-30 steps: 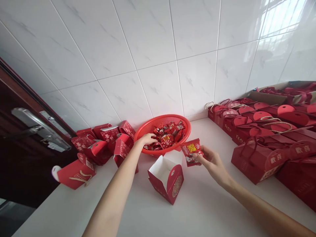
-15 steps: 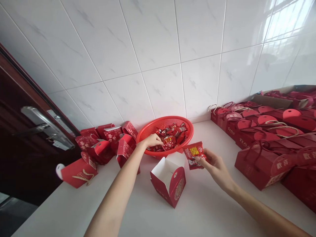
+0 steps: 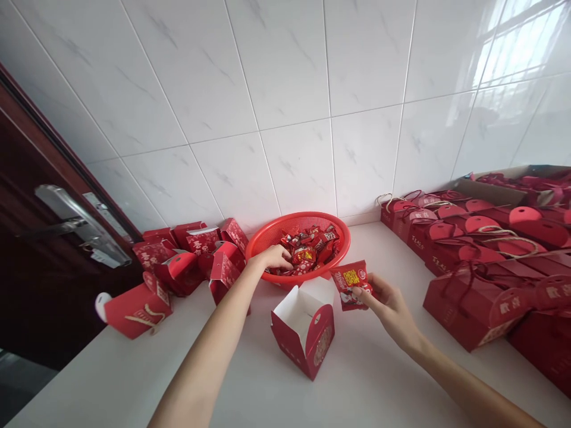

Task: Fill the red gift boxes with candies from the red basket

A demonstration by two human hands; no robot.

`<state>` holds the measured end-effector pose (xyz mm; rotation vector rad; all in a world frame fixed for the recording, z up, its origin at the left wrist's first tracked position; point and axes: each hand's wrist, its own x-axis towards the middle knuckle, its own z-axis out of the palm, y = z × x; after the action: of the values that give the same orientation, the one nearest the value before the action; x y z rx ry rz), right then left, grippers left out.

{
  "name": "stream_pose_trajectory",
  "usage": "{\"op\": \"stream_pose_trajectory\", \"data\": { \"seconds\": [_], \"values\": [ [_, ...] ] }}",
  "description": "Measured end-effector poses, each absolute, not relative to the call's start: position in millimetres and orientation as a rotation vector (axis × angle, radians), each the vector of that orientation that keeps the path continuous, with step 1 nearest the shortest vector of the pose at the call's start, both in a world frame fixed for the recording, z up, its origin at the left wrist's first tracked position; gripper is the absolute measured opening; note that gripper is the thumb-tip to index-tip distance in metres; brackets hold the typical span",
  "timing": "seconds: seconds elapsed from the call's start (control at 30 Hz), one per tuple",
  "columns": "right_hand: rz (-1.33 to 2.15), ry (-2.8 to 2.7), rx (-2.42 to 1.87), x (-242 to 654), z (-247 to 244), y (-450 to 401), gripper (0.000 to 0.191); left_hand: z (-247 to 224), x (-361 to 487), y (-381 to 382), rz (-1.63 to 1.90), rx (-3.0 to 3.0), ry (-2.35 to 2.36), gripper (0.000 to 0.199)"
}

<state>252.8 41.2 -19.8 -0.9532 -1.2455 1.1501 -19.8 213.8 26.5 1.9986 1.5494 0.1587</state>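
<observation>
Progress appears partial: closed red cardboard carry-boxes (image 3: pixel 464 309) stand well right of the white-lined red cardboard box (image 3: pixel 310 345), itself unclosed. Just right of it, the right hand (image 3: pixel 387 304) pinches a glossy red rectangular packet (image 3: pixel 348 281); behind it, the left hand (image 3: pixel 270 260) is among red-wrapped sweets (image 3: pixel 314 245) in a round red plastic basket (image 3: pixel 272 233), grip undeterminable. Beneath: white tabletop (image 3: pixel 366 374); beyond: grey-veined tiled wall (image 3: pixel 289 71).

1. Basket (image 3: pixel 266 235): red plastic, perforated wall, smooth glossy rim;
2. Wrapped sweets (image 3: pixel 307 255): glossy, crinkled film;
3. Snack packet (image 3: pixel 350 276): shiny printed film, creased;
4. Open box (image 3: pixel 292 343): smooth card, low sheen outside, matt white inside;
5. Gift boxes (image 3: pixel 459 315): printed card, softly shiny; cord loop (image 3: pixel 517 239) pale, rough, twisted;
6. Worktop (image 3: pixel 379 380): smooth, white, faintly shiny;
7. Wall tiles (image 3: pixel 294 160): glossy, marble-patterned;
8. Door (image 3: pixel 27 261): dark, wood-like; lever plate (image 3: pixel 84 224) polished metal.
</observation>
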Motion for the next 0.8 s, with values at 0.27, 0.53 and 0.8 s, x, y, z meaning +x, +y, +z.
{"op": "stream_pose_trajectory", "data": {
  "seconds": [0.27, 0.53, 0.8],
  "values": [
    [1.140, -1.259, -0.953, 252.0, -21.1, 42.8, 0.043, 20.4, -26.3, 222.1, 0.202, 2.019, 1.667, 0.026],
    [1.157, -1.255, -0.947, 253.8, -19.7, 42.2, 0.045, 18.0, -27.0, 224.5, 0.256, 1.932, 1.620, 0.025],
    [1.161, -1.245, -0.949, 253.1, -23.5, 43.7, 0.048, 23.8, -20.5, 223.1, 0.547, 1.779, 1.492, 0.032]
  ]
}}
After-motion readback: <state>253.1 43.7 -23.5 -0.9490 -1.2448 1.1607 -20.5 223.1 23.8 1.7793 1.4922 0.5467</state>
